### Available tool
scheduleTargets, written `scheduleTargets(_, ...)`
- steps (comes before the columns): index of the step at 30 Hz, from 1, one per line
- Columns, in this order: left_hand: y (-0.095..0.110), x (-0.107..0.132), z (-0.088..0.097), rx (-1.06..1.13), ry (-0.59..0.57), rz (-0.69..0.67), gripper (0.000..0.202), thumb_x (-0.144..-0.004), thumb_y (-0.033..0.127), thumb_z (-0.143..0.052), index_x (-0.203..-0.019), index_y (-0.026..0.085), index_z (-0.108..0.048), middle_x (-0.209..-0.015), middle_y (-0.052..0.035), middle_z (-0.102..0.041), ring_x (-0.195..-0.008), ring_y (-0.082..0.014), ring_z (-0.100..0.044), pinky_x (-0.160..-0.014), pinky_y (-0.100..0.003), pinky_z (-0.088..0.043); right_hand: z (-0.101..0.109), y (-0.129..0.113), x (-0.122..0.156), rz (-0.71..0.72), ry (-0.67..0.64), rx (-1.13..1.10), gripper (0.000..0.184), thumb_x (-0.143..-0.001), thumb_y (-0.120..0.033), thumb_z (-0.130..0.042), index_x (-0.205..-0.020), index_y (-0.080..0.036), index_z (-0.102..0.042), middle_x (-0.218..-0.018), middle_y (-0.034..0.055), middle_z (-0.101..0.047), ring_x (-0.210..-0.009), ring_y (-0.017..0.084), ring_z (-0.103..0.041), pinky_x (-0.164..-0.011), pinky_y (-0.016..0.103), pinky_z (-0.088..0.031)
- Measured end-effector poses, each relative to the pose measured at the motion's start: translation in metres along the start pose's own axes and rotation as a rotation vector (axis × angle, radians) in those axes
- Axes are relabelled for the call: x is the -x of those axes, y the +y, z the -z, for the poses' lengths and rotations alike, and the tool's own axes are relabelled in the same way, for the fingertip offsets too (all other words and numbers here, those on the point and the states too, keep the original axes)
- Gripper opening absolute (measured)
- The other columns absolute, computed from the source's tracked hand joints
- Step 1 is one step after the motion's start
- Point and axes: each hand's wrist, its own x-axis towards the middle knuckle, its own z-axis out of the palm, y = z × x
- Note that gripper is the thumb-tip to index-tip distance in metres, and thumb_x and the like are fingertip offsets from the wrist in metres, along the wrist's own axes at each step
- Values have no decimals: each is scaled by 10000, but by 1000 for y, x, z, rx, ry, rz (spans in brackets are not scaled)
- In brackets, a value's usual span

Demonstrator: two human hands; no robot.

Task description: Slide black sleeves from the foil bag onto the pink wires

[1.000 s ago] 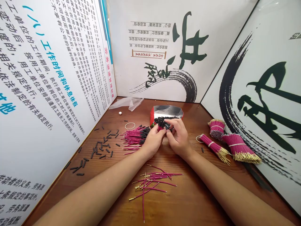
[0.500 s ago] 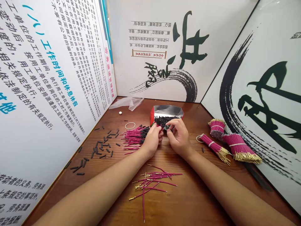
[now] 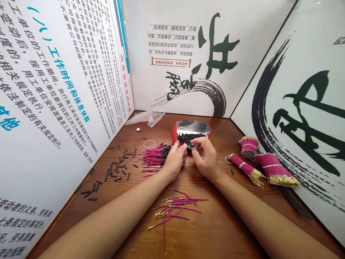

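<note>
Closed in a fist, my left hand (image 3: 175,158) grips a few magenta wires (image 3: 181,141) whose black-sleeved ends stick up past the thumb. Close by on the right, my right hand (image 3: 205,155) pinches what looks like a small black sleeve (image 3: 192,145) between thumb and fingertips. Both hands are at the front of a red box with a silvery inside (image 3: 191,126), which holds many black sleeves (image 3: 198,136). Left of my left hand lies a pile of magenta wires (image 3: 152,158) with black sleeves on their far ends. The left fingers partly hide that pile.
Loose black sleeves (image 3: 115,167) are scattered at left. Bare-sleeved magenta wires with gold terminals (image 3: 172,208) lie between my forearms. Tied wire bundles (image 3: 275,169) rest at right. A rubber band (image 3: 149,144) and a plastic bag (image 3: 147,117) are farther back. Printed panels enclose the wooden table.
The black-sleeved wire ends in my left hand now stand up more visibly above the thumb. My right hand has shifted very slightly and keeps its pinch.
</note>
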Motion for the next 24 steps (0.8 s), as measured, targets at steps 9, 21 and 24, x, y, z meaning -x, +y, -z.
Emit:
scheduleTargets(9, 3, -1, -1, -10, -4, 44, 183, -896, 308, -509, -810, 217, -375, -557, 105, -279, -419, -36, -174, -400, -160, -119, -2, 1, 1, -117, 10, -19, 282, -836, -132, -520, -1089, -233, -594, -930, 30, -574, -759, 156, -550, -646, 305, -465)
scheduleTargets(21, 1, -2, 1, -6, -18, 45, 278, -864, 370, -580, -784, 219, -361, -555, 108, -282, -404, -29, -174, -394, -157, -121, -2, 3, 1, -213, -6, -105, 147, -825, -162, -539, -954, -218, -580, -864, 20, -588, -742, 154, -558, -627, 287, -458)
scheduleTargets(24, 0, -2, 1, -9, -29, 44, 284, -849, 375, -594, -789, 221, -363, -549, 113, -275, -401, -28, -164, -393, -163, -113, -2, 4, 2, -223, -11, -133, 126, -829, -177, -544, -946, -218, -570, -864, 20, -589, -749, 157, -567, -637, 289, -469)
